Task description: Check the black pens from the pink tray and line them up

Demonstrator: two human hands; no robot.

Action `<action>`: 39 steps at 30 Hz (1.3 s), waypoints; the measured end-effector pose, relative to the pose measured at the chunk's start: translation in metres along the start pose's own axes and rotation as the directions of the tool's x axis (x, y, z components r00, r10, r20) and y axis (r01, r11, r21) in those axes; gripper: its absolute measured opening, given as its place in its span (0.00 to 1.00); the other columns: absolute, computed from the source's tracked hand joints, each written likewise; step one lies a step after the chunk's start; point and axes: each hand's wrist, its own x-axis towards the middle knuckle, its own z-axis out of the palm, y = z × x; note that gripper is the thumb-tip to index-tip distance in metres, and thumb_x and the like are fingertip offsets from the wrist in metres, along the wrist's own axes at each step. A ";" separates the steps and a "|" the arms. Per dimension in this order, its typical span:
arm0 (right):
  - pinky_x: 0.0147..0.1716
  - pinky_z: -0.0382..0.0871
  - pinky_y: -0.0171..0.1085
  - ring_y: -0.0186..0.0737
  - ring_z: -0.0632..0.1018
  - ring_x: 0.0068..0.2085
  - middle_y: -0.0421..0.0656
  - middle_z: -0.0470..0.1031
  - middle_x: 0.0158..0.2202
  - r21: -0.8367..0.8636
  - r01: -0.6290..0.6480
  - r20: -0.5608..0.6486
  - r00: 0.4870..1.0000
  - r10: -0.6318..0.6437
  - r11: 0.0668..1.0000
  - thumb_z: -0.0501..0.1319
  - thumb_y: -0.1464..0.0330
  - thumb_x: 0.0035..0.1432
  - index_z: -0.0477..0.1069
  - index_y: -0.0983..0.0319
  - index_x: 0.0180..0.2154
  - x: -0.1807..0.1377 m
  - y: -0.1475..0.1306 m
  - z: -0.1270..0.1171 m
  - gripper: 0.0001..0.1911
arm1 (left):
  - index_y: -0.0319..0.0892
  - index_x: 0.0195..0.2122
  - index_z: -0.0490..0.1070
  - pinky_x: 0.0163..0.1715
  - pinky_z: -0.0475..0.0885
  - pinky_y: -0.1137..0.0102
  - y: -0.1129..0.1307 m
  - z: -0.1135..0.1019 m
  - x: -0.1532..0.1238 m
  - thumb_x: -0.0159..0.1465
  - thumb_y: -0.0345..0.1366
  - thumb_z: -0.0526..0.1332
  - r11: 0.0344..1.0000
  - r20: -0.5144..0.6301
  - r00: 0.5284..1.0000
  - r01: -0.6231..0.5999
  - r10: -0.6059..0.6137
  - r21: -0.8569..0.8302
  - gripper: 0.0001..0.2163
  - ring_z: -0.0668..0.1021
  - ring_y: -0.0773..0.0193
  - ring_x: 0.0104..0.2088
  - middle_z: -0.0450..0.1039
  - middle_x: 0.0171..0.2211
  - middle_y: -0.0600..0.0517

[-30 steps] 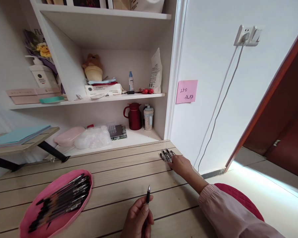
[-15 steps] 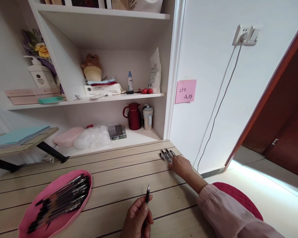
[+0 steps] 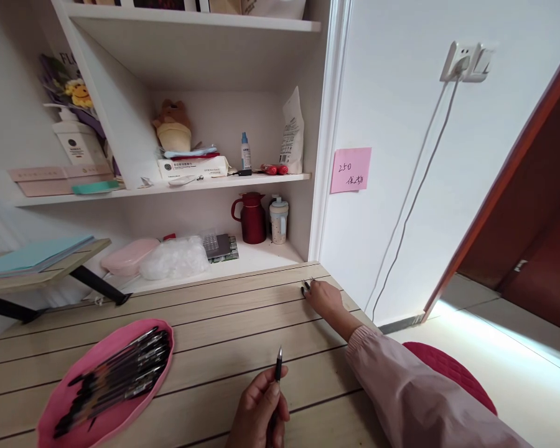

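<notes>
Landmark: the pink tray [image 3: 98, 356], which lies on the desk [image 3: 224, 323] and carries a heap of pens [image 3: 121, 373] laid roughly parallel.

Left hand: your left hand [image 3: 260, 407] is to the right of the tray and a little nearer to you. It is closed around a pen [image 3: 279, 364].

Pen: it stands nearly upright. Its dark upper end sticks out above your thumb and fingers, and the lower barrel is hidden in your fist. It is well apart from the tray and touches nothing but your hand.

Right hand: your right hand [image 3: 325, 298] is well to the right of the tray and farther from you. It rests palm down with the fingers curled onto the wood. You cannot tell from this view whether the fingers pinch anything or only cover it.

Dark pieces: a few small dark pieces [image 3: 305, 287] peek out just beyond your right fingertips, on the side towards the tray. Most of them are hidden under the hand, and they are too small to make out.

Handling, pen: it looks light, stiff and smooth, and being round it is likely to roll if laid down loose. Hold it at mid-barrel between thumb and two fingers, as you do now.

Handling, dark pieces: they are probably very light, hard and easily scattered. A fingertip pinch on one piece at a time suits them better than a sweep.
</notes>
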 end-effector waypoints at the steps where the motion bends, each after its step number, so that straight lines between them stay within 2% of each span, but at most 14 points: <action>1: 0.35 0.64 0.37 0.47 0.74 0.43 0.53 0.74 0.42 0.004 -0.006 0.002 1.000 0.006 1.000 0.52 0.64 0.55 0.70 0.65 0.39 0.002 -0.001 0.000 0.15 | 0.39 0.46 0.66 0.08 0.47 0.79 0.000 0.000 0.000 0.48 0.48 0.64 1.000 -0.005 1.000 -0.003 0.003 0.002 0.27 0.61 0.78 0.08 0.68 0.17 0.58; 8: 0.37 0.64 0.37 0.48 0.74 0.44 0.54 0.73 0.43 0.043 -0.055 0.015 0.998 0.055 0.998 0.54 0.66 0.54 0.71 0.66 0.39 0.006 -0.002 -0.001 0.14 | 0.39 0.46 0.66 0.08 0.48 0.79 0.000 0.000 -0.002 0.49 0.49 0.64 1.000 -0.004 1.000 0.000 0.000 0.013 0.27 0.61 0.78 0.08 0.67 0.17 0.58; 14: 0.35 0.63 0.37 0.48 0.74 0.43 0.54 0.74 0.41 0.141 -0.059 0.011 0.998 0.058 0.988 0.53 0.64 0.54 0.71 0.65 0.36 -0.005 -0.006 -0.016 0.14 | 0.39 0.46 0.65 0.07 0.51 0.79 -0.004 -0.002 0.000 0.50 0.48 0.62 1.000 -0.002 1.000 -0.013 0.013 0.005 0.25 0.61 0.78 0.08 0.67 0.18 0.58; 16: 0.31 0.63 0.35 0.44 0.75 0.39 0.50 0.75 0.36 0.196 -0.028 0.031 0.999 0.022 0.980 0.52 0.61 0.55 0.71 0.64 0.31 -0.021 -0.015 -0.019 0.15 | 0.39 0.46 0.65 0.06 0.52 0.79 -0.005 -0.002 0.000 0.50 0.49 0.62 1.000 -0.006 1.000 -0.014 0.013 -0.003 0.26 0.60 0.78 0.08 0.67 0.18 0.59; 18: 0.26 0.61 0.31 0.36 0.75 0.29 0.44 0.76 0.28 0.328 0.027 0.102 0.993 -0.064 0.944 0.50 0.56 0.55 0.69 0.62 0.26 -0.044 -0.028 -0.016 0.19 | 0.39 0.45 0.65 0.06 0.52 0.78 -0.005 -0.002 0.001 0.49 0.50 0.63 1.000 -0.008 1.000 -0.015 0.014 -0.011 0.26 0.59 0.78 0.07 0.67 0.17 0.59; 19: 0.23 0.60 0.30 0.33 0.73 0.25 0.43 0.75 0.25 0.552 0.018 0.198 0.968 -0.152 0.834 0.49 0.55 0.55 0.68 0.63 0.25 -0.059 -0.034 -0.014 0.20 | 0.39 0.45 0.65 0.06 0.52 0.78 -0.004 -0.002 0.002 0.48 0.50 0.63 1.000 -0.012 1.000 -0.019 0.019 -0.016 0.26 0.59 0.78 0.07 0.67 0.17 0.59; 20: 0.21 0.58 0.30 0.32 0.71 0.23 0.42 0.73 0.23 0.734 -0.023 0.259 0.934 -0.248 0.678 0.49 0.53 0.55 0.67 0.63 0.25 -0.073 -0.041 -0.010 0.21 | 0.40 0.44 0.65 0.06 0.52 0.78 -0.004 -0.001 0.002 0.48 0.50 0.63 0.999 -0.017 1.000 -0.024 0.024 -0.022 0.26 0.59 0.78 0.06 0.67 0.17 0.59; 22: 0.20 0.56 0.29 0.30 0.69 0.21 0.40 0.71 0.20 0.919 -0.119 0.278 0.871 -0.406 0.376 0.54 0.50 0.50 0.65 0.63 0.24 -0.101 -0.054 -0.002 0.21 | 0.41 0.42 0.64 0.06 0.52 0.78 -0.002 0.001 0.001 0.48 0.50 0.63 0.999 -0.031 0.999 -0.033 0.032 -0.031 0.24 0.59 0.78 0.06 0.67 0.17 0.60; 23: 0.20 0.56 0.29 0.29 0.68 0.20 0.39 0.70 0.18 0.951 -0.153 0.256 0.877 -0.407 0.268 0.58 0.51 0.46 0.64 0.63 0.23 -0.112 -0.060 0.001 0.21 | 0.41 0.41 0.64 0.06 0.52 0.78 -0.001 0.003 0.000 0.49 0.50 0.63 0.999 -0.036 0.999 -0.038 0.037 -0.033 0.23 0.58 0.78 0.06 0.66 0.17 0.60; 25: 0.20 0.55 0.29 0.28 0.66 0.19 0.36 0.67 0.15 0.975 -0.191 0.220 0.912 -0.346 0.115 0.63 0.52 0.40 0.62 0.63 0.21 -0.128 -0.069 0.005 0.21 | 0.41 0.40 0.63 0.06 0.51 0.79 0.002 0.007 -0.003 0.50 0.49 0.62 0.998 -0.042 0.998 -0.055 0.054 -0.027 0.21 0.57 0.79 0.06 0.65 0.17 0.61; 29: 0.19 0.55 0.30 0.28 0.65 0.17 0.35 0.66 0.13 0.979 -0.205 0.193 0.948 -0.255 -0.020 0.66 0.56 0.36 0.62 0.63 0.18 -0.136 -0.077 0.004 0.20 | 0.43 0.37 0.62 0.07 0.47 0.81 0.007 0.013 -0.011 0.53 0.49 0.59 0.997 -0.074 0.994 -0.073 0.075 0.025 0.17 0.53 0.81 0.07 0.63 0.15 0.62; 33: 0.20 0.56 0.31 0.28 0.65 0.17 0.36 0.66 0.14 0.974 -0.211 0.176 0.936 -0.306 -0.084 0.66 0.56 0.38 0.65 0.64 0.18 -0.137 -0.074 0.000 0.19 | 0.44 0.35 0.60 0.07 0.45 0.81 0.009 0.013 -0.013 0.54 0.51 0.57 0.998 -0.068 0.997 -0.033 0.037 0.062 0.16 0.52 0.80 0.07 0.62 0.15 0.62; 36: 0.21 0.58 0.31 0.28 0.66 0.20 0.38 0.68 0.18 0.966 -0.227 0.168 0.914 -0.368 -0.122 0.65 0.55 0.39 0.67 0.65 0.21 -0.138 -0.071 -0.001 0.19 | 0.44 0.34 0.60 0.07 0.44 0.80 0.009 0.012 -0.013 0.54 0.51 0.57 0.998 -0.065 0.998 -0.022 0.026 0.055 0.16 0.52 0.80 0.07 0.61 0.15 0.62; 39: 0.23 0.60 0.31 0.29 0.67 0.21 0.38 0.69 0.21 0.958 -0.256 0.198 0.914 -0.354 -0.127 0.65 0.54 0.39 0.66 0.64 0.23 -0.138 -0.070 -0.001 0.20 | 0.44 0.34 0.60 0.07 0.45 0.80 0.008 0.013 -0.013 0.55 0.50 0.57 0.997 -0.083 0.995 -0.041 0.046 0.064 0.15 0.51 0.80 0.07 0.61 0.15 0.62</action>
